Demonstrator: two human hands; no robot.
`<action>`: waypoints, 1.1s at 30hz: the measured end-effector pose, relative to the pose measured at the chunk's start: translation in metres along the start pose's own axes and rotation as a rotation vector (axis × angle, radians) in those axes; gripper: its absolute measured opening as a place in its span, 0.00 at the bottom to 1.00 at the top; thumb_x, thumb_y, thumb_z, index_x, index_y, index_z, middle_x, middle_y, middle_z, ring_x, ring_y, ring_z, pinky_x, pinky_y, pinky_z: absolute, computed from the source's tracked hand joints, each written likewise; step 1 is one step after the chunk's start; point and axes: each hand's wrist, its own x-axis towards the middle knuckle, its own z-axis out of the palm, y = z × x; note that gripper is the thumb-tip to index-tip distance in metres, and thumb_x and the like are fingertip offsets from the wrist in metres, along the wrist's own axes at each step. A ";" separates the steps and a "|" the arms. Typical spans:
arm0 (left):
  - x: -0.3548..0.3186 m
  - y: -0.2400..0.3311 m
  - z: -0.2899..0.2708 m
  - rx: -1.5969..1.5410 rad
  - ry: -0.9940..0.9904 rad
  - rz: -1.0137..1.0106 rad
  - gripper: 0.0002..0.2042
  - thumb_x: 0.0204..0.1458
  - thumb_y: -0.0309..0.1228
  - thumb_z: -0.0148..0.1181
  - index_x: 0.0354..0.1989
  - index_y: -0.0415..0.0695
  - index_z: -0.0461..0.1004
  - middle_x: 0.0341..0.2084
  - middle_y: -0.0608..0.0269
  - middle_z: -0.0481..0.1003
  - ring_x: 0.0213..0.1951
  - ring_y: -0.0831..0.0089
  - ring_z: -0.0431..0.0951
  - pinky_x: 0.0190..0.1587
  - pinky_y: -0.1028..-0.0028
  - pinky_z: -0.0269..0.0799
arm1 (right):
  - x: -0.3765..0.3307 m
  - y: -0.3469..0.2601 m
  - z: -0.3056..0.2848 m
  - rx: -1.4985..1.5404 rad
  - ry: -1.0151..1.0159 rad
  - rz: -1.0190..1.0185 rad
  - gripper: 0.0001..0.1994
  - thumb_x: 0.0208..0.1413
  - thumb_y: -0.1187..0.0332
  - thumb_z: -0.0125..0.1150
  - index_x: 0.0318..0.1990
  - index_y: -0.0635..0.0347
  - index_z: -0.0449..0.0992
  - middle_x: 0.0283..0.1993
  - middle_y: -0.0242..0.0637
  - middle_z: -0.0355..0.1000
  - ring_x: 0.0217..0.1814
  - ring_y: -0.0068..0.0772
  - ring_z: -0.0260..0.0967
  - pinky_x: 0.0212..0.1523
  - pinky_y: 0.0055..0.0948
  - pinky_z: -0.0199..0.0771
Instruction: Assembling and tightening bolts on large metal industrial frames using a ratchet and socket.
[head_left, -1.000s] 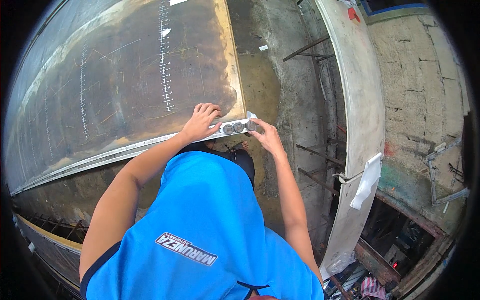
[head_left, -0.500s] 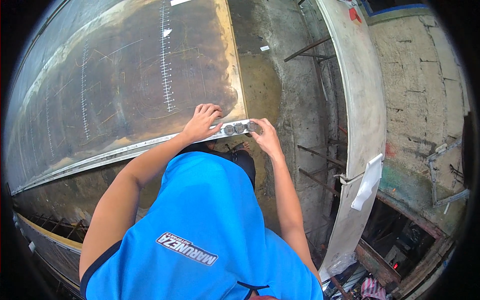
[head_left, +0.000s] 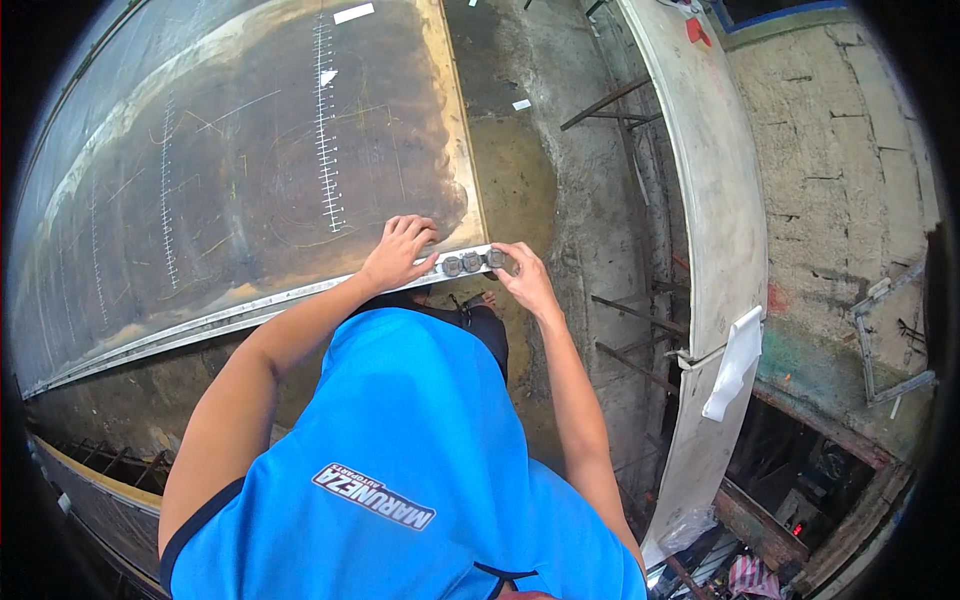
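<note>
Three dark, round, puck-like pieces sit in a row on the white edge strip (head_left: 330, 289) at the near right corner of a large brown table (head_left: 250, 190). My right hand (head_left: 528, 283) has its fingers and thumb around the rightmost round piece (head_left: 495, 259), at the strip's end. The middle round piece (head_left: 472, 262) and the left round piece (head_left: 452, 266) stand close beside it. My left hand (head_left: 402, 250) lies on the table's near edge with its fingers stretched out, its thumb pointing toward the left piece. What these pieces are I cannot make out.
White ruler-like marks (head_left: 328, 140) run across the tabletop, with a white paper slip (head_left: 354, 13) at the far edge. Right of the table lies a concrete floor (head_left: 600, 190). Beyond it stands a long pale bench (head_left: 715, 180) on metal brackets, with a white sheet (head_left: 735, 365) hanging off it.
The whole view has shifted slightly, so the table appears a little lower and further left. Both hands keep nearly the same places at the strip.
</note>
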 end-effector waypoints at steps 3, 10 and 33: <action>0.001 -0.002 0.000 0.004 -0.001 0.002 0.15 0.59 0.39 0.60 0.50 0.45 0.73 0.55 0.57 0.70 0.62 0.57 0.65 0.66 0.54 0.55 | 0.000 -0.001 -0.004 0.052 -0.037 0.104 0.24 0.50 0.73 0.69 0.58 0.53 0.78 0.49 0.37 0.75 0.36 0.33 0.70 0.41 0.30 0.73; 0.002 0.000 -0.003 -0.039 -0.005 -0.020 0.16 0.59 0.40 0.59 0.50 0.45 0.73 0.54 0.58 0.71 0.62 0.57 0.66 0.65 0.55 0.55 | -0.012 0.007 0.005 -0.022 0.089 -0.060 0.28 0.53 0.73 0.68 0.64 0.51 0.74 0.54 0.35 0.75 0.37 0.28 0.71 0.38 0.27 0.72; 0.067 0.073 0.043 -0.053 -0.094 -0.034 0.23 0.44 0.42 0.73 0.47 0.47 0.73 0.44 0.59 0.71 0.52 0.58 0.69 0.53 0.57 0.62 | -0.006 0.046 0.059 0.326 0.324 0.391 0.17 0.72 0.53 0.50 0.53 0.58 0.68 0.42 0.47 0.74 0.37 0.47 0.72 0.48 0.43 0.73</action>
